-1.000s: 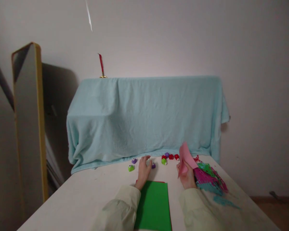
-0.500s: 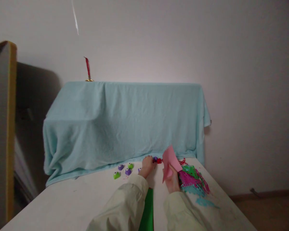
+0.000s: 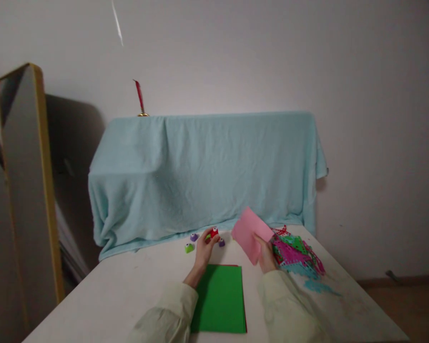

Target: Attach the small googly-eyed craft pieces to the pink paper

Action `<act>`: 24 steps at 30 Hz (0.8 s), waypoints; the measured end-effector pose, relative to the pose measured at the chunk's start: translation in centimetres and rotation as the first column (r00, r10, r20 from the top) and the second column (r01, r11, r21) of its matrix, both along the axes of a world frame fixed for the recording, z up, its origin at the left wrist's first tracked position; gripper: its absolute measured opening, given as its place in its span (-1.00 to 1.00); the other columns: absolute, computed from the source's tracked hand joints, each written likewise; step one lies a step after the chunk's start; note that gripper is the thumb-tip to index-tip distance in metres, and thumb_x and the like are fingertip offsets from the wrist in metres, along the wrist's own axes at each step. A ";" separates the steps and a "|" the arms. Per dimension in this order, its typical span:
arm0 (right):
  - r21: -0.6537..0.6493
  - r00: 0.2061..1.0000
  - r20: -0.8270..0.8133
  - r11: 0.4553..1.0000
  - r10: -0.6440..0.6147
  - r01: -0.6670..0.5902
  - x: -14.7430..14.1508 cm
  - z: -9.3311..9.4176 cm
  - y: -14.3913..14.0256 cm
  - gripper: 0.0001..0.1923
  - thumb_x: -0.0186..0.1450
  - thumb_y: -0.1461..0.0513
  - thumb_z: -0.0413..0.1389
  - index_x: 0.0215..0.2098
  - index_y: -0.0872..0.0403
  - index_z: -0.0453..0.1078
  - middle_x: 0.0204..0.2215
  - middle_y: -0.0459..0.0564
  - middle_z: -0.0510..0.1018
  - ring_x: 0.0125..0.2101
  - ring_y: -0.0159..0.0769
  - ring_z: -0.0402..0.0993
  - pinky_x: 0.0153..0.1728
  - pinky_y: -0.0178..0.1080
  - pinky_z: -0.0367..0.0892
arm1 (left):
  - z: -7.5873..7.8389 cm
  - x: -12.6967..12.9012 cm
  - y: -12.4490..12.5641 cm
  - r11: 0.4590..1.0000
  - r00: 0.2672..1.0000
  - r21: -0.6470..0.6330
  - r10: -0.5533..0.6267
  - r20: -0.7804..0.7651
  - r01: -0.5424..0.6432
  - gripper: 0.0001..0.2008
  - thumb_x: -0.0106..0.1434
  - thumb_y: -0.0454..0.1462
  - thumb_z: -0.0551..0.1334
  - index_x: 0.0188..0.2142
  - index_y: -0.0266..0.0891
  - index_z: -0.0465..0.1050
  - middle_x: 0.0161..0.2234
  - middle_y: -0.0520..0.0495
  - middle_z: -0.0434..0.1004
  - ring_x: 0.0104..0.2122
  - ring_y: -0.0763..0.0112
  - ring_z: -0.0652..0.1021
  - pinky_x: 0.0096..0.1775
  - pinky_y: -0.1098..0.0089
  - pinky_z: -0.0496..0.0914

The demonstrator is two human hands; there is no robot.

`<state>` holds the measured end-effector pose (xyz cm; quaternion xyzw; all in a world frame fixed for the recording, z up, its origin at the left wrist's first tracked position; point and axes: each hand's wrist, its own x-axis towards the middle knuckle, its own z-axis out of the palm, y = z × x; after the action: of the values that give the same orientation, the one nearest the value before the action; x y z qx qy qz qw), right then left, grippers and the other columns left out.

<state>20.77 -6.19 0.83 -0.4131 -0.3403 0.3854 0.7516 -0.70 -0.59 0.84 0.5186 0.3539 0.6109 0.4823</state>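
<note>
My left hand [image 3: 203,250] is closed around a small red paper punch [image 3: 214,232] with a white spot on top, raised just over the back of the table. Around it lie several more little punches, among them a purple one [image 3: 193,237], a light green one [image 3: 189,247] and another purple one [image 3: 221,242]; my fingers partly hide the rest. A tilted pink paper sheet [image 3: 249,233] is pinched in my right hand [image 3: 266,255], thumb on its near face. Below both hands, a green sheet [image 3: 219,300] lies flat with a red edge showing beneath it.
Cut, hole-filled scraps in magenta, green, red and blue [image 3: 295,255] are heaped at the table's right side. A light blue cloth [image 3: 218,166] drapes over something behind the white table [image 3: 128,295]. A yellow-framed mirror [image 3: 45,181] stands at left.
My left hand has drawn back and now holds the red punch. The pink sheet has turned flatter toward me in my right hand. The view has shifted, uncovering more of the green sheet.
</note>
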 end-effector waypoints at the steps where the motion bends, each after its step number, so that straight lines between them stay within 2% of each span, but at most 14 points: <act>1: -0.012 1.000 0.007 1.000 0.006 -0.006 -0.3 -0.2 0.1 -0.53 0.05 0.06 0.21 -0.10 0.06 0.42 -0.31 -0.02 0.61 -0.24 -0.15 0.52 -0.36 -0.24 0.43 | -0.3 -0.5 -0.4 1.000 1.000 -0.007 0.005 0.030 -0.005 -0.53 -0.03 -0.15 0.38 -0.11 -0.23 0.44 -0.18 -0.14 0.51 -0.29 0.32 0.55 -0.14 0.27 0.40; 6: -0.114 0.986 0.107 0.986 0.130 -0.118 -0.8 -1.1 0.6 -0.50 -0.02 0.06 0.27 -0.16 0.15 0.46 -0.34 0.07 0.61 -0.40 -0.12 0.53 -0.46 -0.23 0.39 | -0.8 -0.6 -1.3 0.997 0.967 -0.050 -0.040 0.250 0.055 -0.49 -0.02 -0.22 0.39 -0.05 -0.23 0.40 -0.12 -0.18 0.50 -0.18 0.30 0.54 -0.03 0.25 0.34; 10: -0.154 0.968 0.197 0.980 0.154 -0.124 -0.6 -1.7 1.1 -0.52 -0.08 0.05 0.32 -0.26 0.17 0.49 -0.40 0.08 0.61 -0.44 -0.12 0.52 -0.49 -0.25 0.37 | -0.9 0.1 -1.5 0.959 0.878 -0.124 -0.176 0.446 0.256 -0.46 -0.01 -0.32 0.39 -0.01 -0.25 0.37 -0.14 -0.19 0.51 -0.17 0.30 0.53 -0.01 0.28 0.34; 14: -0.155 0.950 0.245 0.975 0.192 -0.157 -0.8 -1.9 1.2 -0.54 -0.05 0.04 0.30 -0.26 0.16 0.49 -0.36 0.09 0.61 -0.40 -0.14 0.52 -0.45 -0.24 0.39 | -0.8 0.1 -1.6 0.927 0.785 -0.145 -0.203 0.585 0.347 -0.65 0.07 -0.31 0.35 -0.12 -0.29 0.43 -0.16 -0.21 0.51 -0.14 0.31 0.52 0.04 0.32 0.32; 17: -0.165 0.943 0.265 0.973 0.200 -0.160 -0.9 -1.8 1.0 -0.55 -0.01 0.04 0.28 -0.24 0.17 0.48 -0.32 0.11 0.61 -0.38 -0.13 0.52 -0.42 -0.23 0.40 | -0.6 -0.2 -1.6 0.930 0.784 -0.146 -0.190 0.591 0.336 -0.72 0.08 -0.31 0.35 -0.19 -0.32 0.44 -0.18 -0.20 0.51 -0.13 0.31 0.52 0.06 0.33 0.31; 22: -0.159 0.938 0.295 0.978 0.181 -0.139 -1.2 -1.3 0.5 -0.53 -0.01 0.04 0.29 -0.23 0.18 0.49 -0.31 0.13 0.61 -0.35 -0.10 0.53 -0.41 -0.21 0.41 | -0.6 -0.6 -1.7 0.927 0.859 -0.208 -0.182 0.478 0.313 -0.58 0.11 -0.26 0.33 -0.03 -0.26 0.36 -0.13 -0.19 0.51 -0.10 0.28 0.50 0.05 0.28 0.32; 24: -0.159 0.931 0.323 0.979 0.170 -0.123 -1.2 -1.2 0.4 -0.54 0.01 0.03 0.28 -0.24 0.19 0.49 -0.32 0.13 0.61 -0.36 -0.10 0.52 -0.43 -0.22 0.41 | -0.8 -0.7 -1.6 0.924 0.881 -0.229 -0.183 0.435 0.305 -0.57 0.11 -0.22 0.33 -0.03 -0.26 0.35 -0.09 -0.21 0.49 -0.07 0.25 0.49 0.05 0.26 0.31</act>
<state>19.57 -5.75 -0.38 -0.4964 -0.4657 0.3871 0.6220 -1.42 -2.17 0.07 0.3444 0.2631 0.5798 0.6899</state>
